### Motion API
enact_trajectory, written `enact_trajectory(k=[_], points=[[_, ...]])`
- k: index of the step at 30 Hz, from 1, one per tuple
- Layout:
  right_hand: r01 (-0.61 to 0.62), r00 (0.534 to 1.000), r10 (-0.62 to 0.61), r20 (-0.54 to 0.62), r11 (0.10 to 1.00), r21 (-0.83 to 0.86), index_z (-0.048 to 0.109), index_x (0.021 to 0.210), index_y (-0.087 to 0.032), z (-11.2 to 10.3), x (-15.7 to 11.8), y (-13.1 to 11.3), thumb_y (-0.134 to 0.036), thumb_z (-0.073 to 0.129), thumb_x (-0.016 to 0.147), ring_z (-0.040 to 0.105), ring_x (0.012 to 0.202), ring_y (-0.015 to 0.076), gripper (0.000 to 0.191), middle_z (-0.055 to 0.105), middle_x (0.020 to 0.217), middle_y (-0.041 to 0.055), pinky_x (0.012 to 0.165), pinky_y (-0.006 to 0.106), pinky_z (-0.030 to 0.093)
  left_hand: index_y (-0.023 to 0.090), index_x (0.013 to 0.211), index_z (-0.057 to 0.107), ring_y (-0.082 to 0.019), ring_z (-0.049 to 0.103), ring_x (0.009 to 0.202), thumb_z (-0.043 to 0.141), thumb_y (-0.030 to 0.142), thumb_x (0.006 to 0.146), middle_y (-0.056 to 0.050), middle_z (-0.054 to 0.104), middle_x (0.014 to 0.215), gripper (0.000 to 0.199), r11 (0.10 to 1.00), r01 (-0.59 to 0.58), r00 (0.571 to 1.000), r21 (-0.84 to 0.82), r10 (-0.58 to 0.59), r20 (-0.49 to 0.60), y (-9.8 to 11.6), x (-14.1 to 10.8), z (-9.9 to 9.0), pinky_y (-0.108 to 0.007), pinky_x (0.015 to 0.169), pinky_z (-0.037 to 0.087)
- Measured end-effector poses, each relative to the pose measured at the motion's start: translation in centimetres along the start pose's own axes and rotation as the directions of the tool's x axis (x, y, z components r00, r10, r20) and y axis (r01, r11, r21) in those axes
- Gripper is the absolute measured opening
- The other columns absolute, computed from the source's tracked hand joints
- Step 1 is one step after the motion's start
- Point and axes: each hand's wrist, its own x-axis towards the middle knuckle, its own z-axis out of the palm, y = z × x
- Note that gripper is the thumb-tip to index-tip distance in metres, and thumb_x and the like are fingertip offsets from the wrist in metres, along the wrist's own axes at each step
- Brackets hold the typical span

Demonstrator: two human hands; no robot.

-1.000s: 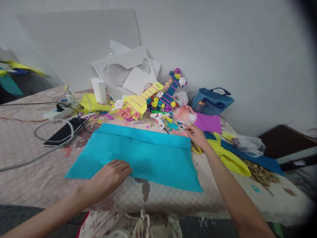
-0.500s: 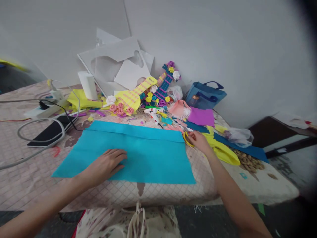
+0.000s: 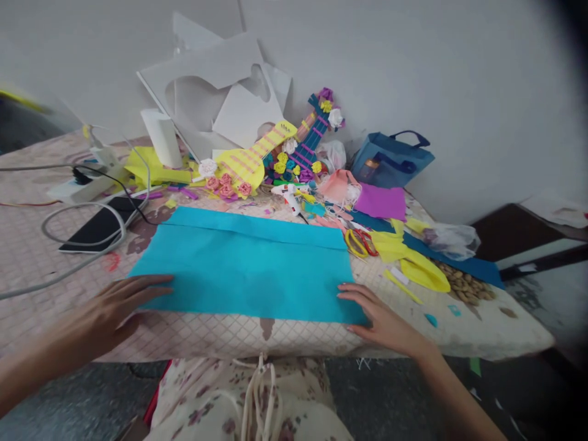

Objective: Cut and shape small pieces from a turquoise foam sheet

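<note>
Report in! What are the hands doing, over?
Left hand, right hand: open, at opposite ends of the turquoise sheet. Sheet lying flat. Scissors just off its far right corner.

Showing plain turquoise across the flat rectangular sheet (image 3: 252,263), and a pinkish-beige diamond lattice on the cloth-covered desk (image 3: 215,334).

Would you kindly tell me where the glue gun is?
Near the head view's centre, the white glue gun lies beyond the turquoise sheet, right of the yellow guitar's body.
</note>
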Motion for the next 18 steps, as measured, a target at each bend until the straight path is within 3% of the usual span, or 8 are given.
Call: enact_trajectory(k=[3, 8, 13, 18], points=[[-0.003, 1.0, 0.003, -0.017, 1.0, 0.006, 0.049, 0.129, -0.026, 0.8, -0.9, 0.6, -0.017, 0.054, 0.08, 0.044, 0.129, 0.0239, 0.049, 0.046, 0.14, 0.0089, 0.104, 0.041, 0.042, 0.045, 0.135, 0.036, -0.023, 0.054, 0.117, 0.041, 0.021, 0.087, 0.008, 0.052, 0.137, 0.054, 0.994, 0.109, 0.994, -0.012, -0.109, 0.006, -2.6, -1.8, 0.3, -0.046, 0.096, 0.044], [-0.014, 0.99, 0.02, -0.138, 0.999, 0.051, 0.056, 0.12, -0.023, 2.3, -1.4, 2.5, -0.002, 0.043, 0.07, 0.048, 0.125, 0.0225, 0.056, 0.054, 0.133, 0.0078, 0.105, 0.044, 0.039, 0.029, 0.115, 0.056, -0.024, 0.063, 0.103, 0.044, 0.024, 0.084, -0.003, 0.066, 0.117, 0.034, 0.983, 0.158, 0.974, 0.089, -0.14, -0.176, -3.7, -2.2, -0.1, -0.04, 0.089, 0.048], [-0.015, 0.959, 0.072, -0.273, 0.979, 0.204, 0.064, 0.097, -0.023, 2.7, -0.5, 3.5, -0.009, 0.048, 0.074, 0.058, 0.11, 0.0246, 0.031, 0.065, 0.115, 0.0092, 0.094, 0.043, 0.046, 0.024, 0.097, 0.063, -0.019, 0.063, 0.1, 0.048, 0.03, 0.084, -0.002, 0.07, 0.106, 0.021, 0.972, 0.224, 0.935, -0.077, -0.236, -0.265, -2.9, -0.6, -0.7, -0.035, 0.093, 0.047], [-0.153, 0.915, 0.296, -0.274, 0.883, 0.444, 0.063, 0.093, -0.02, 2.2, 0.8, 3.9, -0.024, 0.053, 0.082, 0.062, 0.095, 0.0234, 0.016, 0.068, 0.099, 0.0089, 0.083, 0.037, 0.049, 0.021, 0.096, 0.06, -0.018, 0.059, 0.108, 0.043, 0.039, 0.087, 0.0, 0.068, 0.113, 0.026, 0.86, 0.377, 0.878, -0.345, -0.45, -0.163, -3.0, 0.9, -1.3, -0.036, 0.098, 0.044]])
